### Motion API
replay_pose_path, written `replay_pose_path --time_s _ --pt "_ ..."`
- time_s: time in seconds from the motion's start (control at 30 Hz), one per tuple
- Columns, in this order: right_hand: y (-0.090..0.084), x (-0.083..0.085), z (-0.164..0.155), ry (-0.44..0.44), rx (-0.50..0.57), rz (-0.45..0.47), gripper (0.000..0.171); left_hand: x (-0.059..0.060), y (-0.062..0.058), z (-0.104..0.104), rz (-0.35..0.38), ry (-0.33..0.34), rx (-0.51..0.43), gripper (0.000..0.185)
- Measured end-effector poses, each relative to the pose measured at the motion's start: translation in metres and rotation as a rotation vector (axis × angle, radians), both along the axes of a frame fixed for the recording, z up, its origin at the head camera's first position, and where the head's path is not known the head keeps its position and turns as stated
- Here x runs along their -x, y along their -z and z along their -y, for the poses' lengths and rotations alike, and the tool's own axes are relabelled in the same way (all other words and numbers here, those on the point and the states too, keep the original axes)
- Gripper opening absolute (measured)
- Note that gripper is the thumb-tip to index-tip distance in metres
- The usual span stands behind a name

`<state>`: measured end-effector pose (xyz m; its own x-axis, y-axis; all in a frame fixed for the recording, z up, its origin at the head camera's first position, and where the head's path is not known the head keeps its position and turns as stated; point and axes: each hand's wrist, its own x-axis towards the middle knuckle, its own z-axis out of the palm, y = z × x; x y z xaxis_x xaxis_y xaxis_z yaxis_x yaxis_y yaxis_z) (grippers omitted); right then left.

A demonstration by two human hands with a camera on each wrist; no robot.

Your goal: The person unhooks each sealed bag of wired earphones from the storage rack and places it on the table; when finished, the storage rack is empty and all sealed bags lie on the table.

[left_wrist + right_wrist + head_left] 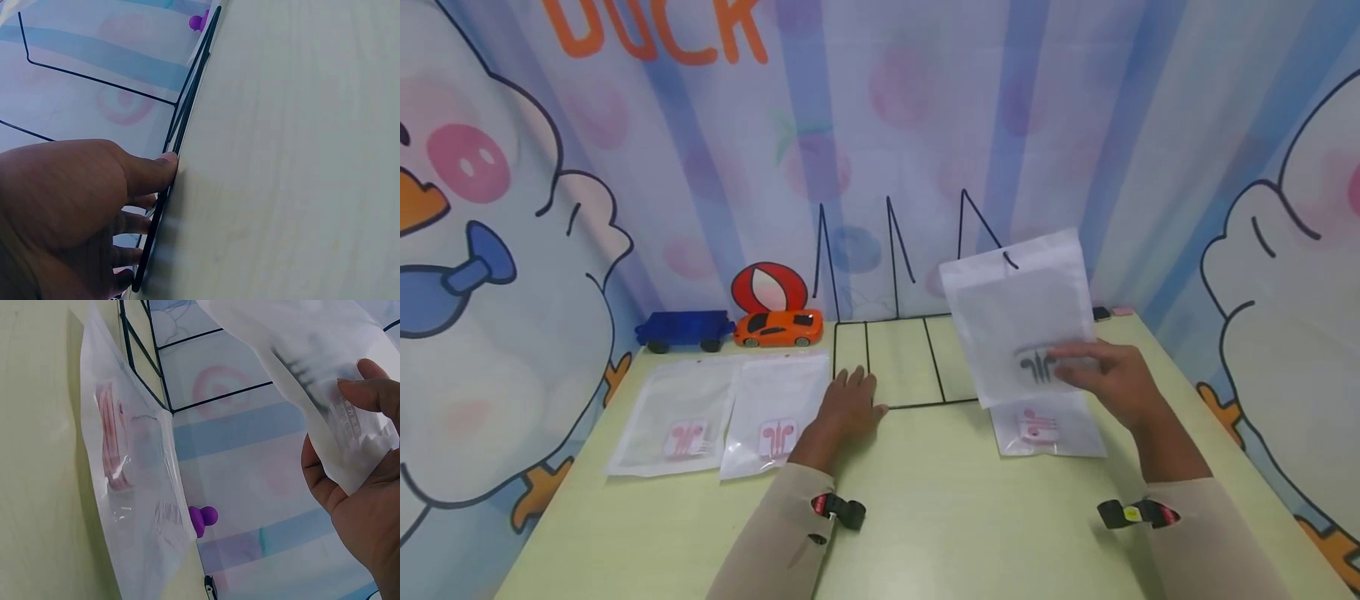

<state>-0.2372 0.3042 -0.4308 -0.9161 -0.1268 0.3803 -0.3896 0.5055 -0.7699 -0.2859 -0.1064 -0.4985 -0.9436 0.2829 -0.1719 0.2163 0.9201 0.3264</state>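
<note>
My right hand [1108,375] pinches the lower right part of a white translucent pouch [1015,292] with dark earphones inside. A prong tip of the black wire rack [932,358] shows at the pouch's top edge. Below it, a second pouch [1048,437] with pink earphones stands tilted against the rack's right end, partly hidden in the head view; its pink contents [112,437] show in the right wrist view. My left hand [847,408] rests on the rack's left end, its thumb [156,169] touching the front bar with the fingers extended.
Two more pouches with pink earphones, one outer [677,417] and one inner [775,408], lie at the left. Behind them stand a blue toy trailer [688,327], an orange toy car [778,327] and a purple knobbed item [203,519]. A printed curtain backs the table [940,517].
</note>
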Motion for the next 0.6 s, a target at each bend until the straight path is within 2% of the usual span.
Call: replay_pose_path --time_s 0.33,0.6 --pt "0.003 -0.019 -0.004 -0.017 -0.001 -0.038 0.027 0.002 0.004 -0.001 0.002 0.005 -0.002 0.068" --pt "-0.001 -0.028 -0.001 -0.055 0.082 -0.046 0.027 -0.002 0.001 0.0 -0.016 0.005 -0.006 0.067"
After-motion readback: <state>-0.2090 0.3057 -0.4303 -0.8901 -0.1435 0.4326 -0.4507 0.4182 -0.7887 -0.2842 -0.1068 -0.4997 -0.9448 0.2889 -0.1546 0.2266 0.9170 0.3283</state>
